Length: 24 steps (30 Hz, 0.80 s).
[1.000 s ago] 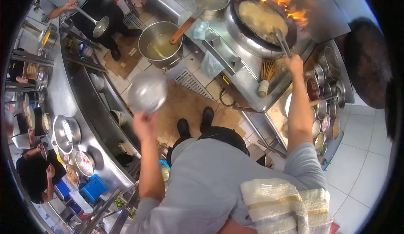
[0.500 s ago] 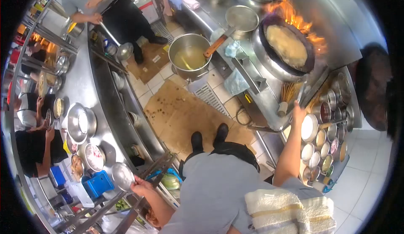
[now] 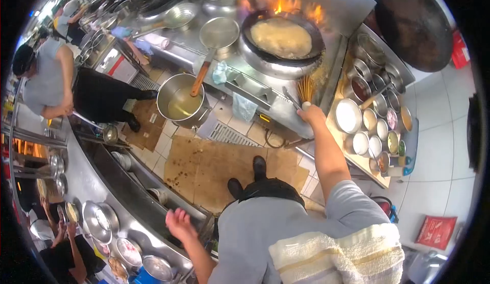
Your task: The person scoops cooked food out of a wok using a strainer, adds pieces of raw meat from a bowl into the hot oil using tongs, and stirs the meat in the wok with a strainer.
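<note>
My right hand (image 3: pixel 312 115) is closed around a metal utensil (image 3: pixel 292 98) whose near end is hidden in my fingers. Right beside it, a bamboo wok brush (image 3: pixel 305 89) leans at the stove edge, its pale handle end close to my knuckles. Beyond them a wok (image 3: pixel 319 49) sits over the burner, with pale, bubbling contents (image 3: pixel 280 38) and flames (image 3: pixel 296 8) at its back rim. My left hand (image 3: pixel 179 225) is open and holds nothing, fingers apart, in the air near the left counter. Below it a metal bowl (image 3: pixel 157 267) stands on that counter.
A large pot (image 3: pixel 182 103) stands on the floor, a wooden-handled strainer (image 3: pixel 219 33) reaching over it. Seasoning containers (image 3: pixel 348 115) crowd the right shelf. Cardboard (image 3: pixel 204 166) covers the floor. At the left, a co-worker (image 3: pixel 51 80) holds a ladle (image 3: pixel 109 133); others work behind the counter.
My left hand has let go of the metal bowl, now on the counter, and moved away from it. My view and body have turned toward the stove; my right hand still grips the utensil.
</note>
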Motion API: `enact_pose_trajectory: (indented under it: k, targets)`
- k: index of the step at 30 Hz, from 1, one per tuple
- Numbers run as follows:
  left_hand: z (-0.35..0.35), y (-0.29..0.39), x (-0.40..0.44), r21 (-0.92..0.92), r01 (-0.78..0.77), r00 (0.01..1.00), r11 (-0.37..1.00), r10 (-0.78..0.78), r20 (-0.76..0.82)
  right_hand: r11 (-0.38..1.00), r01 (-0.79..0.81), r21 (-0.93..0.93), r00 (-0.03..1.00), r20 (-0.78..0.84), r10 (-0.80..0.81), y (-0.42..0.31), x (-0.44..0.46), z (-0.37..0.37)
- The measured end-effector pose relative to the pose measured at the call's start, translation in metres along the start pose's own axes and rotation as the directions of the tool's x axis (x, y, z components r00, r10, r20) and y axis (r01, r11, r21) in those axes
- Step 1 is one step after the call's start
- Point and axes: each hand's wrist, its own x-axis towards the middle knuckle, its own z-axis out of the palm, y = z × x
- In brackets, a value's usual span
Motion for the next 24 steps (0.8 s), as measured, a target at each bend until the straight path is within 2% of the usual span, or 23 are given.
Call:
enact_pose_trajectory:
  k: [1, 3, 5, 7, 8, 9, 10, 11, 12, 14, 15, 16, 18, 20, 21, 23, 24]
  targets:
    - [0.034, -0.005, -0.002, 0.11, -0.001, 0.996, 0.994, -0.009, 0.092, 0.999, 0.016, 0.045, 1.0, -0.006, -0.016, 0.002, 0.002, 0.009]
    - [0.092, -0.02, -0.005, 0.362, -0.103, 0.917, 0.926, -0.053, 0.396, 0.99, 0.045, 0.13, 0.999, -0.032, -0.041, 0.01, 0.007, 0.019]
    - [0.139, -0.063, 0.013, 0.459, -0.042, 0.783, 0.888, -0.256, 0.567, 0.992, 0.057, 0.11, 0.997, -0.056, -0.052, 0.014, 0.002, 0.028]
    - [0.182, -0.135, 0.045, 0.599, -0.292, 0.595, 0.745, -0.35, 0.724, 0.994, 0.094, 0.064, 0.99, -0.108, -0.087, 0.015, -0.004, 0.038]
    - [0.202, -0.185, 0.066, 0.544, -0.59, 0.488, 0.597, -0.273, 0.829, 0.995, 0.072, 0.063, 0.991, -0.115, -0.064, 0.016, -0.01, 0.044]
    - [0.223, -0.226, 0.075, 0.408, -0.821, 0.342, 0.4, -0.228, 0.912, 0.993, 0.067, 0.097, 0.972, -0.232, -0.043, 0.017, -0.018, 0.049]
    - [0.256, -0.245, 0.065, 0.407, -0.861, 0.298, 0.306, -0.344, 0.89, 0.99, 0.066, 0.125, 0.938, -0.346, -0.019, 0.019, -0.029, 0.054]
    - [0.284, -0.263, 0.057, 0.383, -0.899, 0.256, 0.212, -0.454, 0.853, 0.983, 0.155, 0.102, 0.898, -0.429, -0.097, 0.02, -0.048, 0.052]
    - [0.301, -0.278, 0.055, 0.362, -0.903, 0.226, 0.232, -0.46, 0.859, 0.969, 0.238, 0.072, 0.842, -0.512, -0.169, 0.022, -0.072, 0.045]
    - [0.332, -0.315, 0.049, 0.277, -0.96, 0.221, 0.046, -0.487, 0.845, 0.861, 0.506, 0.038, 0.693, -0.612, -0.381, 0.04, -0.114, 0.043]
    - [0.348, -0.334, 0.041, 0.225, -0.973, 0.216, -0.041, -0.493, 0.843, 0.882, 0.471, 0.022, 0.716, -0.594, -0.368, 0.054, -0.138, 0.048]
    - [0.355, -0.359, 0.043, 0.198, -0.98, 0.176, -0.009, -0.499, 0.848, 0.901, 0.433, 0.008, 0.739, -0.575, -0.35, 0.07, -0.163, 0.059]
    - [0.354, -0.407, 0.066, 0.073, -0.991, 0.118, -0.108, -0.501, 0.857, 0.928, 0.372, 0.01, 0.803, -0.505, -0.317, 0.125, -0.199, 0.094]
    - [0.35, -0.428, 0.067, 0.187, -0.974, 0.225, -0.125, -0.517, 0.826, 0.958, 0.286, -0.006, 0.9, -0.342, -0.271, 0.173, -0.236, 0.111]
    - [0.352, -0.428, 0.064, 0.172, -0.979, 0.204, -0.109, -0.514, 0.833, 0.962, 0.272, -0.012, 0.897, -0.358, -0.259, 0.189, -0.245, 0.114]
    - [0.348, -0.417, 0.062, 0.133, -0.981, 0.194, -0.144, -0.613, 0.766, 0.961, 0.254, 0.11, 0.874, -0.452, -0.18, 0.21, -0.257, 0.122]
    - [0.346, -0.424, 0.067, 0.116, -0.983, 0.178, -0.139, -0.618, 0.766, 0.934, 0.307, 0.185, 0.816, -0.556, -0.158, 0.192, -0.251, 0.098]
